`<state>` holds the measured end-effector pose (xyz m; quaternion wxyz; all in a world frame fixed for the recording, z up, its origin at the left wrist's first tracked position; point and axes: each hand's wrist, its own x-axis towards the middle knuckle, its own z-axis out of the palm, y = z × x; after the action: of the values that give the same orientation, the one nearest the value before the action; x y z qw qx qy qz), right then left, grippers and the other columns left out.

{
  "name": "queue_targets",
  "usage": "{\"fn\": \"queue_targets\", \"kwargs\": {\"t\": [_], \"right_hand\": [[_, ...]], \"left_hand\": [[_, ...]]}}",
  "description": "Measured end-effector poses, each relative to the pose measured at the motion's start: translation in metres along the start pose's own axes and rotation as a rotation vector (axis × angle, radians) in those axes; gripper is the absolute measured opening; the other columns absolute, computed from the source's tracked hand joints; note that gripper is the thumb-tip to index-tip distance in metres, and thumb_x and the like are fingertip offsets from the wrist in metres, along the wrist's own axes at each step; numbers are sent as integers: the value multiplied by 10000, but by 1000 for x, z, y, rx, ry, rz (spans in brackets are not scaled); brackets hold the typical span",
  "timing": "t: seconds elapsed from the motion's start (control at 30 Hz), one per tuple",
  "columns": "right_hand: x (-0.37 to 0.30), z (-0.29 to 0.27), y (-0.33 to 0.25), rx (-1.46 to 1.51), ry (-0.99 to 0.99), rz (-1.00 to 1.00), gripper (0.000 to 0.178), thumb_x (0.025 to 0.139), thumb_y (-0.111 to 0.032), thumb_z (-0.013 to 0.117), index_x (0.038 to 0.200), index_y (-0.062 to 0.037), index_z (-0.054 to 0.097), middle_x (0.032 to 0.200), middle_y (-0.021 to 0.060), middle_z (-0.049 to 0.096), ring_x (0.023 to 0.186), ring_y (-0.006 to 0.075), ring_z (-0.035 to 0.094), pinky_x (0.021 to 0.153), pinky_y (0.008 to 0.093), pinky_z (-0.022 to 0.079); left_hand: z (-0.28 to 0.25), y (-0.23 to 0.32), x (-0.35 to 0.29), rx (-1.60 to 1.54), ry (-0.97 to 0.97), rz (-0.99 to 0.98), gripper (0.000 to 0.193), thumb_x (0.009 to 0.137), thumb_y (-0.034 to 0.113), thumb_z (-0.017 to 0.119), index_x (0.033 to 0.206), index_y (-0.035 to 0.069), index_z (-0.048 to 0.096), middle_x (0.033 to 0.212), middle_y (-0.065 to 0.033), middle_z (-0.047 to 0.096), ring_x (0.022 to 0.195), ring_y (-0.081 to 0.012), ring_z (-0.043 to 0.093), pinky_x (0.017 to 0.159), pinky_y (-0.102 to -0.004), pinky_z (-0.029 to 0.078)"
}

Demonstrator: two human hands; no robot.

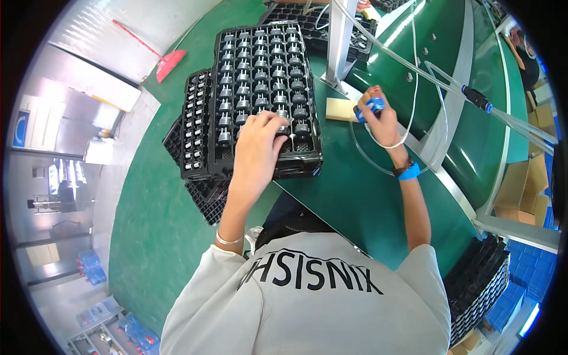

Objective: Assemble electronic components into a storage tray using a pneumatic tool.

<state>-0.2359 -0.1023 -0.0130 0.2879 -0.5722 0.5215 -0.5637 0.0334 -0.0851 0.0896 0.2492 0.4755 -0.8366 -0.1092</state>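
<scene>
A black plastic tray (313, 151) filled with rows of grey cylindrical metal parts with prongs (261, 86) lies at the centre left, stacked on other trays. My left hand (257, 139) reaches over its near end, thumb and fingers closed around one of these metal parts (283, 123) in the right-hand rows. Further right, over the green bench, my right hand (384, 124) grips a small blue-and-black tool (370, 110). A thin clear hose runs near that wrist. Beside the tool lies a pale yellow block (341, 109). The fingers partly hide both held things.
A green conveyor belt (467, 151) with a few small parts runs along the right, behind a metal post (339, 44). Air hoses with a black-and-blue connector (477, 99) hang over it. Stacked black trays (479, 290) and cardboard boxes (520, 189) stand right. Other people work at the far side.
</scene>
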Motion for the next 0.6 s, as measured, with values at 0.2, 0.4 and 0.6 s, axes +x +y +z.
{"fn": "queue_targets", "kwargs": {"t": [0.2,0.4,0.6], "right_hand": [[0,17,-1,-399,-21,-8,346,782,-160,621,1073,-17,499,828,216,579,745,347,591,624,347,465],[-1,17,-3,-450,-35,-88,543,723,-229,707,1136,-13,429,923,212,576,837,358,583,707,378,469],[2,14,-2,-474,-12,-126,612,688,-249,740,1148,-17,410,999,195,550,884,348,571,759,368,466]], "left_hand": [[1,-5,3,3,-60,-10,188,707,-1,628,883,48,582,885,-68,521,841,-252,498,756,-350,426],[-4,-2,0,-139,76,-54,170,740,4,598,904,29,562,928,-95,537,877,-266,517,771,-337,422],[-15,-6,-11,-868,-70,-246,142,836,-3,514,977,17,519,1020,-76,573,907,-136,550,832,-266,419]]}}
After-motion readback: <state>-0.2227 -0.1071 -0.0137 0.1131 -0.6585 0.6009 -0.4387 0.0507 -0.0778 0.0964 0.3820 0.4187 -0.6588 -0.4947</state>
